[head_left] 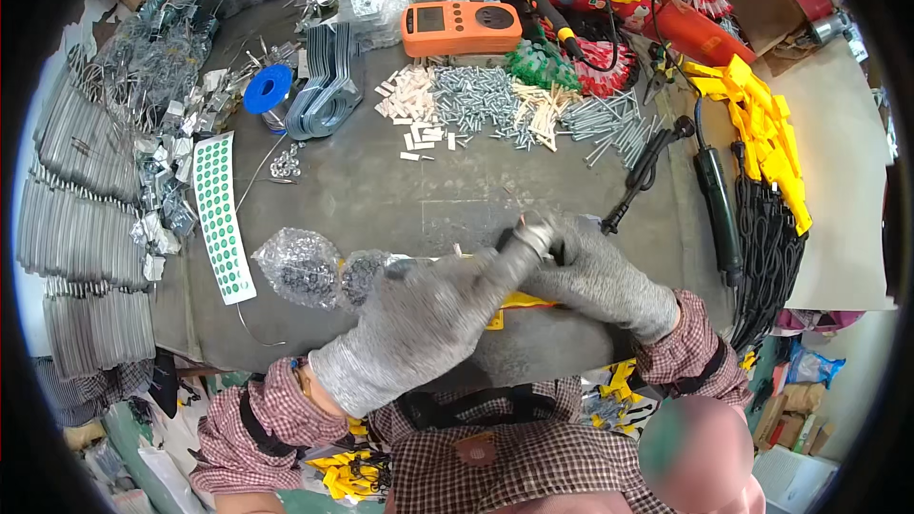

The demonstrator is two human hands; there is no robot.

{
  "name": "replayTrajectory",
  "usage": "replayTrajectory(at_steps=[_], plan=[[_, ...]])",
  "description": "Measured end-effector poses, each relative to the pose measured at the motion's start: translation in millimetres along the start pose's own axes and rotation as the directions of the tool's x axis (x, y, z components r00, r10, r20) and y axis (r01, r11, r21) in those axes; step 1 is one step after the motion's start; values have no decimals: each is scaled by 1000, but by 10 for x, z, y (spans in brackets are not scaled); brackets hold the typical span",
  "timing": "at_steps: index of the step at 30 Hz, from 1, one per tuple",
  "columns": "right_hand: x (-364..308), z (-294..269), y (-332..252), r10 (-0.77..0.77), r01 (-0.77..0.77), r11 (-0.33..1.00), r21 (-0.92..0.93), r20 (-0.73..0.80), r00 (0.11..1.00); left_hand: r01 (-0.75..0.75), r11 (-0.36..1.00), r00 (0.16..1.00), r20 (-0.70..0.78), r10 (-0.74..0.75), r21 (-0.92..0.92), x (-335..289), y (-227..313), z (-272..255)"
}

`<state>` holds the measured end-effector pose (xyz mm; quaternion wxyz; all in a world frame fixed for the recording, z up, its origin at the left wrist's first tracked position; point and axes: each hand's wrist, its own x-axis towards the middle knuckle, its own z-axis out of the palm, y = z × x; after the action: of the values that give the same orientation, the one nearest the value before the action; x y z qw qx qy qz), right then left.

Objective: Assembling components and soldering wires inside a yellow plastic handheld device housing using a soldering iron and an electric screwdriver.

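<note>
Both hands wear grey knit gloves and meet above the front middle of the bench. My left hand (424, 309) is smeared by motion; its fingers reach up to the right hand and look closed. My right hand (609, 281) has its fingers curled inward against the left fingertips. A small shiny bit shows where they meet, too blurred to name. Below the hands a yellow plastic part (524, 301) shows, mostly hidden. Just left of my left hand lies a clear plastic-wrapped bundle (303, 266), dark inside.
Screws (476, 100), white pieces (407, 95) and an orange meter (461, 30) lie at the back. A blue solder spool (268, 89) and a green-dotted sticker sheet (219, 219) lie left, beside stacked metal elements (81, 228). Right are a black-handled tool (716, 214) and yellow handles (762, 124) with black cords.
</note>
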<state>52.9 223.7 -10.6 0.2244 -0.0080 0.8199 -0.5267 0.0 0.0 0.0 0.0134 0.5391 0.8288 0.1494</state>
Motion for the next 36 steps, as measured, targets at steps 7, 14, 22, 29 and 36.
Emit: replayTrajectory(at_steps=[7, 14, 22, 29, 36], plan=[[-74, -28, -83, -558, 338, 445, -829, 38, 829, 300, 447, 939, 178, -296, -843, 94, -219, 73], [-16, -13, 121, -464, 360, 719, -594, -25, 885, 262, 619, 960, 132, -248, -741, 125, -134, 1], [-34, -63, 106, -100, 114, 985, 131, -108, 989, 192, 771, 957, -58, -283, -607, 67, -6, -29], [-210, -346, 57, -577, 537, 809, -237, -155, 802, 261, 924, 963, 10, -269, -278, 131, 78, 51], [-199, -134, 184, -332, 324, 943, -74, -292, 897, 297, 920, 955, 99, -281, -254, 270, 247, -385]])
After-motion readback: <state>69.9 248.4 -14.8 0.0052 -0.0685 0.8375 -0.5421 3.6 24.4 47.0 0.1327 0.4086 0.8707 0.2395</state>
